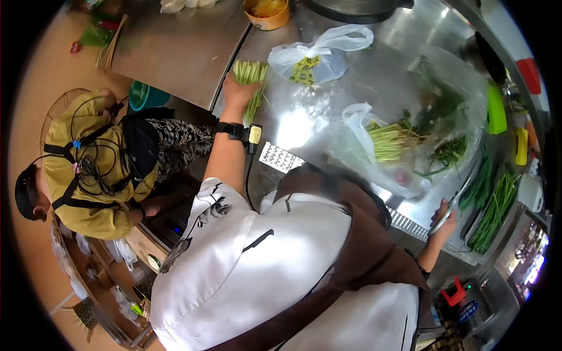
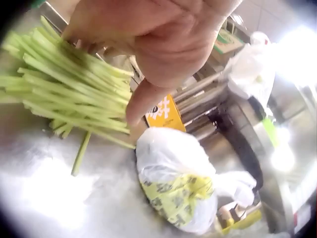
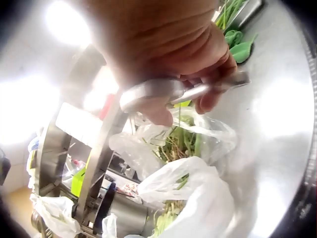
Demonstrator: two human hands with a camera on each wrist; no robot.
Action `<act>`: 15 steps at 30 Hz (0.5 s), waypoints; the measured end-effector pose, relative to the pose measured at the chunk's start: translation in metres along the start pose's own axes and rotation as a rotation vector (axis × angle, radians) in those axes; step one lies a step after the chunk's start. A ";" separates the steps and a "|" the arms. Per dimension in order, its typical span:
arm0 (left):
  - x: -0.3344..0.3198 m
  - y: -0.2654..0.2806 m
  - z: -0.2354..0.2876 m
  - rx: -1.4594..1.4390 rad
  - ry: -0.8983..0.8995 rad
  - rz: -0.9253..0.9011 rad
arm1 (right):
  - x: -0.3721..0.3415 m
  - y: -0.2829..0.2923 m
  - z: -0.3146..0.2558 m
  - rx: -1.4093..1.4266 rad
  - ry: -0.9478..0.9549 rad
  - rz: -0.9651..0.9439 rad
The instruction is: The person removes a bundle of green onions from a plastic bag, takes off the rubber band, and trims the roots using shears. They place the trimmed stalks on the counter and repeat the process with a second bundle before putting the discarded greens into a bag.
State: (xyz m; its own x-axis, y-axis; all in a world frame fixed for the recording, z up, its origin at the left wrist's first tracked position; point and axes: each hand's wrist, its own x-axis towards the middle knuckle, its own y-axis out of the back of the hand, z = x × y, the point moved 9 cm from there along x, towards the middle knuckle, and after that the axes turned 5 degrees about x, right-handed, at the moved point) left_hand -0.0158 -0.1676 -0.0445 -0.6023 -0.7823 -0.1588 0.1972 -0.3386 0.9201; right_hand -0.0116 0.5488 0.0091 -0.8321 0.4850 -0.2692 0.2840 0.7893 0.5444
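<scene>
In the head view my left hand (image 1: pixel 239 93) grips a bundle of pale green stalks (image 1: pixel 250 73) at the counter's left part; in the left wrist view the thumb lies along the cut stalks (image 2: pixel 74 84). A tied white bag (image 1: pixel 316 61) with a yellow printed patch is beside them. My right hand (image 1: pixel 446 222) holds metal-handled scissors (image 1: pixel 465 190) near the front edge; its fingers curl round the handles (image 3: pixel 153 94) in the right wrist view. Open plastic bags (image 1: pixel 366 146) with more stalks (image 1: pixel 389 140) and leafy greens (image 1: pixel 451 151) lie between the hands.
Trays of long green vegetables (image 1: pixel 494 213) are at the right. An orange container (image 1: pixel 268 16) and a large round pan (image 1: pixel 351 7) stand at the back. A person in a yellow top (image 1: pixel 88 169) is at the left, near a green bucket (image 1: pixel 146 96).
</scene>
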 end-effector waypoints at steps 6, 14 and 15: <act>0.005 0.018 -0.057 -0.791 0.180 -0.180 | 0.013 -0.003 0.055 -0.013 -0.146 0.043; -0.009 0.030 -0.101 -0.828 0.227 0.046 | 0.053 0.003 0.078 -0.651 0.066 0.163; -0.011 0.037 -0.093 -0.751 0.081 0.167 | 0.060 0.005 0.081 -0.706 0.112 0.181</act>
State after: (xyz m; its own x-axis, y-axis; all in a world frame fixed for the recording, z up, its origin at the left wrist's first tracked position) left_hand 0.0701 -0.2206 -0.0421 -0.4661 -0.8800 -0.0916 0.7693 -0.4542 0.4493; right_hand -0.0214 0.6124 -0.0683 -0.8556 0.5135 -0.0649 0.0784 0.2525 0.9644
